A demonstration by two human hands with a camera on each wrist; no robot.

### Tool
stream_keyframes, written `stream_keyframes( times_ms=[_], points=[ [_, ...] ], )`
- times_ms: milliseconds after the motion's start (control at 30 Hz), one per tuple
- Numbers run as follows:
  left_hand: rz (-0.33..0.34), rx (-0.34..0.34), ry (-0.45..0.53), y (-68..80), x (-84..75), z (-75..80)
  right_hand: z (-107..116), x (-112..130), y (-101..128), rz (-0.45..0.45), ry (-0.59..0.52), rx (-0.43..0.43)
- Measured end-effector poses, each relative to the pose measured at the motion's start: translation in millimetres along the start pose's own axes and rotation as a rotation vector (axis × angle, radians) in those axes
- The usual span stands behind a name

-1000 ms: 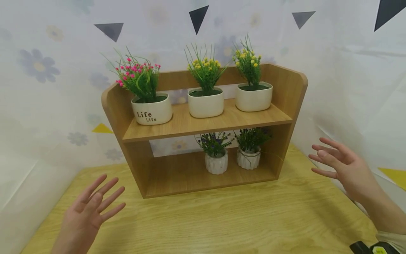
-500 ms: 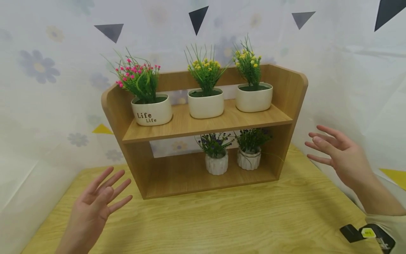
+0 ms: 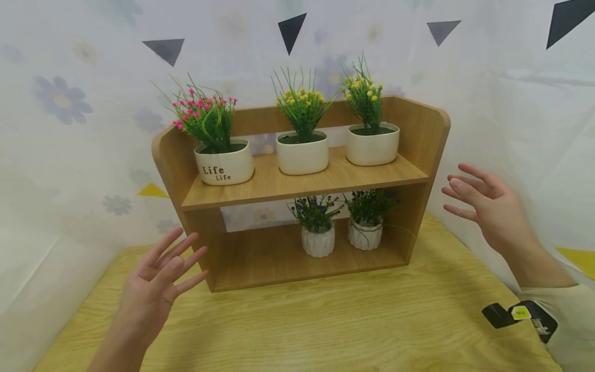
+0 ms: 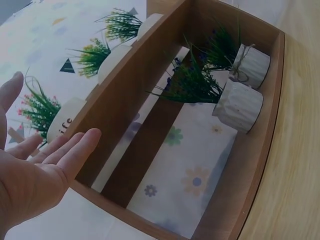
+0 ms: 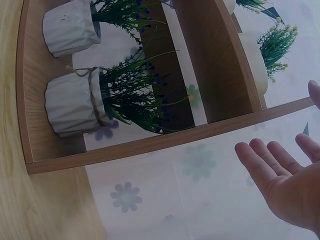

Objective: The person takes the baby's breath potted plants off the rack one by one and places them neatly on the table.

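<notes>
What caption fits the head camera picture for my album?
Left hand and right hand flank a wooden shelf: three bright potted plants above, two darker plants below.

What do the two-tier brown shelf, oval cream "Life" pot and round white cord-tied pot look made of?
Two-tier brown shelf: wood or wood-look board, satin; grain shows.
Oval cream "Life" pot: probably glazed ceramic, possibly plastic; smooth walls, soft sheen.
Round white cord-tied pot: likely ceramic, possibly plaster, semi-matt; faceted sides.
Its brown cord: perhaps twine; thin, dull strand.
</notes>
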State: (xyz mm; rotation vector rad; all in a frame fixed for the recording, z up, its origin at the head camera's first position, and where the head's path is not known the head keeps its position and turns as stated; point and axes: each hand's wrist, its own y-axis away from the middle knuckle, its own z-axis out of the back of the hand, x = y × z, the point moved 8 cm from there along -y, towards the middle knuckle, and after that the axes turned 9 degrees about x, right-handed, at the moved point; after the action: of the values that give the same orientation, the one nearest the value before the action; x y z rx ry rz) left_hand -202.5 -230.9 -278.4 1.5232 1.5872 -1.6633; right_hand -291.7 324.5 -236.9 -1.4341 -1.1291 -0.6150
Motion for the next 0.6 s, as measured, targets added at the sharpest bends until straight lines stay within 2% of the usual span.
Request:
stream_keyframes(
  times_ms=[233, 400, 600],
  points=[
    [0.003, -0.022, -0.005, -12.6, -3.7, -9.6, 0.2, 1.8, -13.0, 0.006, 0.01, -0.014],
    [0.02, -0.035, -0.058, -24.3, -7.3, -21.9, 2.7, 6.3, -22.4, 0.013, 0.026, -0.034],
    [0.017, -0.052, -0.073, -41.2, -16.9, -31.2, 0.2, 6.1, -36.1, -0.016, 0.099, -0.067]
  ],
)
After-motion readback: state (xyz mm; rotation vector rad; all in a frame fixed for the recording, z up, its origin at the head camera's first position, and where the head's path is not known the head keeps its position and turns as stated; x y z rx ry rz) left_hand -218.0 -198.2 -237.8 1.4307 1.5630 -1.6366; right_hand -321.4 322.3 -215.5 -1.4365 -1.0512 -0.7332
